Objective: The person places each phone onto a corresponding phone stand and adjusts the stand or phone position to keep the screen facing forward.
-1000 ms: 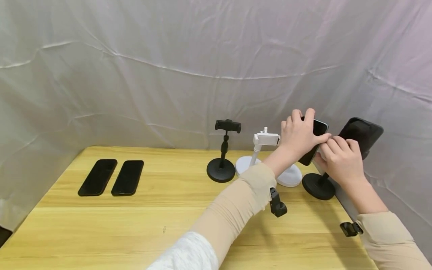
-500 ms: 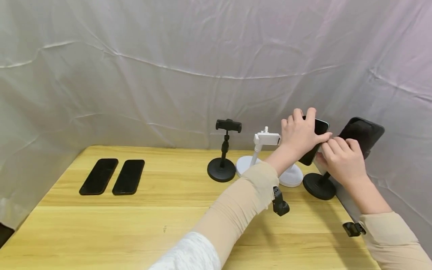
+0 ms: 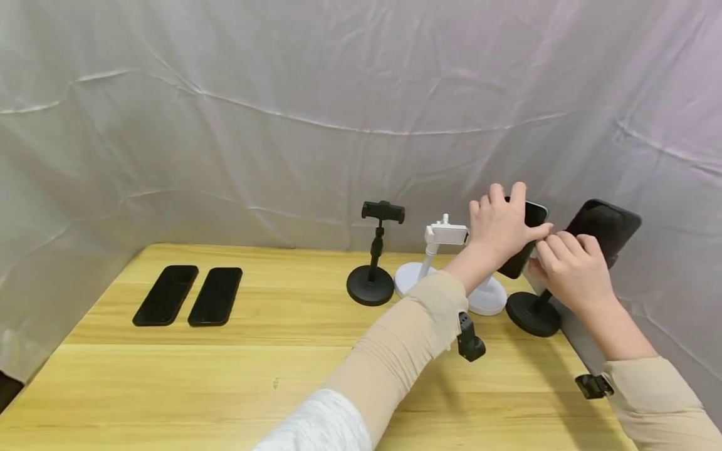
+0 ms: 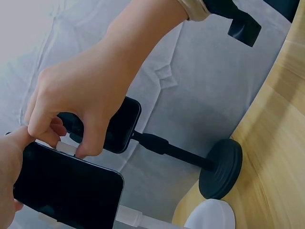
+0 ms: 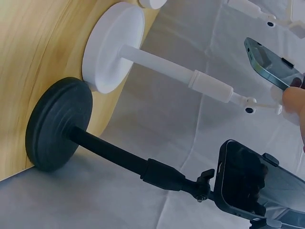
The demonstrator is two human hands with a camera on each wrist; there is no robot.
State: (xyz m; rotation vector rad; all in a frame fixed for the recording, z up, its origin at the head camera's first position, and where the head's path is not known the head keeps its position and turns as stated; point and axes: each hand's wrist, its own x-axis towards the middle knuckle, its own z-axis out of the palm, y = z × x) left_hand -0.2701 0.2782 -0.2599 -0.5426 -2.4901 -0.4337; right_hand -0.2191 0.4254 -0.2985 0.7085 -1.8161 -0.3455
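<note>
My left hand [image 3: 499, 222] grips a black-screened smartphone [image 3: 519, 257] by its edges, fingers over the far side and thumb on the near one. Behind that phone is a white phone stand, its round base [image 3: 486, 295] on the table. My right hand [image 3: 575, 269] meets the left thumb at the phone's right edge. In the left wrist view, right fingertips pinch the stand's white clamp [image 4: 66, 148] against the long edge of the phone [image 4: 71, 186]. The right wrist view has the white stem [image 5: 164, 69] leading up to the phone [image 5: 272, 62]; most of the clamp is hidden.
Just right, a black stand [image 3: 533, 312] carries another smartphone [image 3: 603, 228], close beside my right hand. Left of the hands stand a white holder [image 3: 445, 233] and a black holder [image 3: 382, 212]. Two phones, one [image 3: 164, 295] and another [image 3: 214, 297], lie on the wooden table [image 3: 225, 388].
</note>
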